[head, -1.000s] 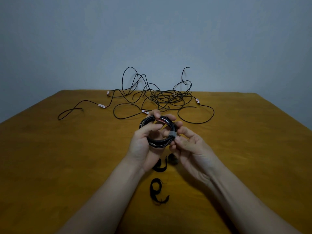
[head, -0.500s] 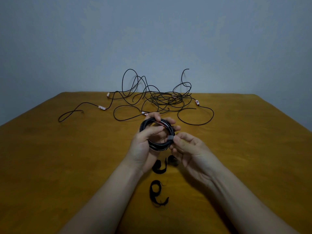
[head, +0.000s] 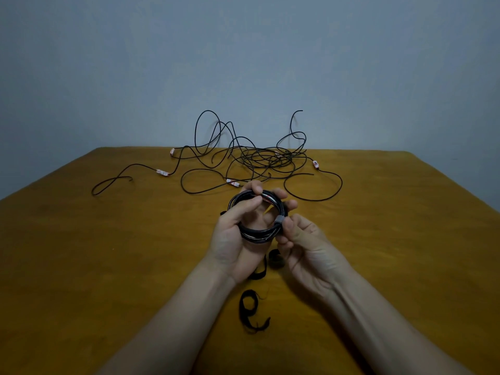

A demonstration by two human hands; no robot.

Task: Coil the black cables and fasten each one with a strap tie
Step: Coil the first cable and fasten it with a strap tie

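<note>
A coiled black cable [head: 257,234] is held up above the middle of the wooden table [head: 108,253]. My left hand [head: 238,231] grips the coil, thumb through the ring and fingers curled over its far side. My right hand [head: 300,239] pinches the grey strap tie [head: 278,220] wrapped round the coil's right side. Behind the hands lies a tangle of loose black cables [head: 259,158] with white connectors. Black strap ties lie below my hands: one curled [head: 250,309] near the front, two more [head: 274,259] partly hidden under my wrists.
A plain grey wall stands right behind the table's far edge. One loose cable end [head: 111,182] trails to the far left, another loop [head: 319,188] reaches out at the right of the tangle.
The coil has stayed in both hands at nearly the same spot. My right thumb and fingers have shifted slightly on the grey strap, drawing in close against the coil.
</note>
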